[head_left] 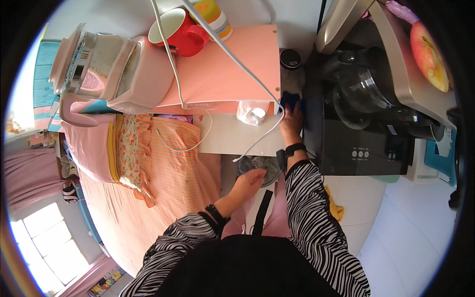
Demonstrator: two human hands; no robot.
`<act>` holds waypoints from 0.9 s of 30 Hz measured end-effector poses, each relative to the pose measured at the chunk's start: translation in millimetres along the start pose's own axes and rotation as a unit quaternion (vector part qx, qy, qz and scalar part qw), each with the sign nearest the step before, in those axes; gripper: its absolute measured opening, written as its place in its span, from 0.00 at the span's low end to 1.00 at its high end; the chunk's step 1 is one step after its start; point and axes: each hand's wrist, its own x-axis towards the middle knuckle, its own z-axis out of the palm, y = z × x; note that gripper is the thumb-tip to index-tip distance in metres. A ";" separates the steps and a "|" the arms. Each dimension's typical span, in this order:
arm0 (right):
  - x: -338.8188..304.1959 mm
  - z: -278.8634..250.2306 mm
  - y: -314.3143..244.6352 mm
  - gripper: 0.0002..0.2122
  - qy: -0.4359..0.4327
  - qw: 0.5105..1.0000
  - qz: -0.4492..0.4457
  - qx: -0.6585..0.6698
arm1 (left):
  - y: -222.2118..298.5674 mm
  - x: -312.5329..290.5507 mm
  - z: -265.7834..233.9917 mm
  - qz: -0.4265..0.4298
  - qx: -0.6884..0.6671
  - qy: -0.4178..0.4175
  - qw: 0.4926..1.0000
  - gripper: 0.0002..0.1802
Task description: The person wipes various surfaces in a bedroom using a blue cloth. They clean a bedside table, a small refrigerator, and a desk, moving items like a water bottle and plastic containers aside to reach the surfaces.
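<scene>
My right hand reaches into the narrow gap between the pink box-like stand and the black appliance. It presses a dark blue cloth there, its fingers partly hidden by it. Just beyond the cloth stands a cylinder with a round black lid. Nearer my body, my left hand hangs over a grey bin with a bag-like lining. Its fingers look loosely stretched, and nothing shows in them. On the stand's front edge sits a white roll in a wrapper.
White cables hang across the stand. On it are a red mug, a yellow-and-white jar and a pink appliance with a glass jug. A bed with striped cover lies left. An apple rests high at right.
</scene>
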 end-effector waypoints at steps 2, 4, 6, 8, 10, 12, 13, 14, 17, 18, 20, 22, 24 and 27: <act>22.2 4.4 -3.6 0.18 0.006 1.000 -0.018 -0.008 | -23.6 -17.1 -6.1 -0.033 0.000 -0.007 0.999 0.13; 41.8 8.2 -6.4 0.18 0.001 0.996 -0.033 -0.081 | -43.2 -28.2 -9.2 -0.066 0.001 -0.013 0.998 0.13; 54.1 11.2 -7.7 0.18 0.000 0.997 -0.031 -0.069 | -57.8 -35.4 -8.8 -0.068 0.001 -0.007 0.998 0.13; 58.5 12.7 -6.8 0.19 -0.041 0.998 0.000 -0.041 | -68.6 -37.8 -8.6 -0.066 0.024 -0.007 0.997 0.13; 51.6 11.1 -3.5 0.20 -0.029 1.000 0.002 0.007 | -75.8 -36.8 -8.1 -0.035 0.060 -0.003 0.998 0.13; 28.0 7.0 -0.7 0.20 -0.027 0.999 -0.020 -0.005 | -80.0 -34.8 -7.6 -0.020 0.002 0.012 1.000 0.13; 8.9 2.7 1.0 0.20 -0.021 0.998 -0.045 -0.037 | -81.3 -33.3 -8.2 -0.012 -0.030 0.021 0.999 0.13; -14.1 -3.2 3.1 0.21 -0.015 0.995 -0.069 -0.071 | -82.0 -32.5 -9.4 -0.017 -0.024 0.025 0.999 0.13; -84.8 -21.6 -1.1 0.21 -0.038 0.993 -0.057 -0.092 | -82.2 -29.5 -16.1 -0.018 -0.018 0.027 0.999 0.13; -106.9 -27.5 -3.9 0.21 -0.054 0.992 -0.065 -0.095 | -82.1 -28.6 -19.6 -0.007 -0.017 0.028 0.999 0.13; -145.7 -36.0 -11.4 0.21 -0.087 0.989 -0.077 -0.090 | -82.1 -27.1 -26.5 0.013 -0.011 0.035 0.999 0.13; -175.9 -42.4 -17.6 0.21 -0.130 0.985 -0.078 -0.083 | -83.9 -25.0 -32.7 0.032 -0.002 0.044 0.999 0.13; -187.0 -44.6 -18.2 0.20 -0.129 0.984 -0.089 -0.083 | -88.3 -21.5 -38.0 0.034 0.007 0.046 0.998 0.13; -180.3 -43.5 -12.0 0.17 -0.134 0.980 -0.092 -0.113 | -98.5 -16.4 -45.2 0.015 0.014 0.069 0.997 0.14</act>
